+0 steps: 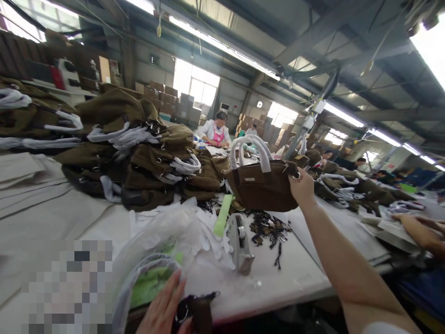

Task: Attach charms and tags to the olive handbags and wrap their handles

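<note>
The step in hand looks like shifting a finished-looking brown handbag [260, 192]: the right hand [303, 188] pinches it by its upper end corner, beside a metal ring, and holds it out over the far part of the table [299, 283], its white-wrapped handles [266, 160] standing upright. The left hand [163, 301] lies with fingers spread over a second bag [202, 315] at the table's near edge; whether it grips or only rests there, I cannot tell. In my judgement, any further move with the raised bag calls for a firm pinch and a path clear of the grey tape dispenser [239, 246] and the tangle of black cords [269, 227] just below it. As for containers, the raised bag shows only its outside, so its contents are hidden. Something green shows within the handle loop of the second bag, but whether it is in that bag or behind it is unclear. A translucent plastic bag [158, 232] lies beyond the left hand, with white strips [210, 232] and a green strip [223, 215] to its right. Toward the table's left side, brown bags [149, 162] lie heaped, contents unseen.
</note>
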{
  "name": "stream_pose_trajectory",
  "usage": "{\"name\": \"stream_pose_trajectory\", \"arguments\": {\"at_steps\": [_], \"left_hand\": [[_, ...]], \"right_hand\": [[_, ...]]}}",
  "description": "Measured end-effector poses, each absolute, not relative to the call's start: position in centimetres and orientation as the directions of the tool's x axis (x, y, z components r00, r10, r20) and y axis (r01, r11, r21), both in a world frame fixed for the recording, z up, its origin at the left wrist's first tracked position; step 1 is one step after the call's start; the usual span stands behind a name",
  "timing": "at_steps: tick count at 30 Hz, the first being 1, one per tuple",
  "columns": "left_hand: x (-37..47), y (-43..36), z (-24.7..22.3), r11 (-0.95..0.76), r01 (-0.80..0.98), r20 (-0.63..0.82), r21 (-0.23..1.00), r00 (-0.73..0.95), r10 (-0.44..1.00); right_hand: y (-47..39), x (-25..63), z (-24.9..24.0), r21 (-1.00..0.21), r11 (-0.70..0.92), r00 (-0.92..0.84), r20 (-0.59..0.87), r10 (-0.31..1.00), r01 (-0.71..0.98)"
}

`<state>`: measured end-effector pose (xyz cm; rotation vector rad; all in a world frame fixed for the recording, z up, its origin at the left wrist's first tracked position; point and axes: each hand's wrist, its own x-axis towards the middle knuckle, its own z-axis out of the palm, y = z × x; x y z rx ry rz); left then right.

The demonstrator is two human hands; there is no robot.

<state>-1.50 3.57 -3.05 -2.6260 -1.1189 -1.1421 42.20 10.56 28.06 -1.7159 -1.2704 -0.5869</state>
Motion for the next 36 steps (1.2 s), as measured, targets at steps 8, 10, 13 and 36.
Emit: {"name": "stream_pose_trajectory", "arguments": {"at_steps": [8,10,13,36], "left_hand": [[-6.1,0.2,6.9,-0.472,0.226,0.442,0.852,0.173,0.88],[-7.8,-0.3,7.6,-0.312,0.273,0.308,0.91,0.057,0.95],[-9.7,-1.4,6.0,-0.104,0.442,0.136,0.891,-0.042,0.99],[-12.4,3.5,11.7,0.338,0.264,-0.426,0.903,0.457,0.781]], "right_hand": [[-3.3,27.8,17.6,-0.992,0.123,0.599,0.123,0.792,0.04],[-4.8,25.0,12.5,-0.996,-0.018,0.53,-0.063,0.846,-0.09],[-5.9,22.5,5.0,-0.985,-0.171,0.458,-0.167,0.873,-0.034],[-5.4,21.8,10.6,-0.954,0.033,-0.254,-0.046,0.966,0.298]]}}
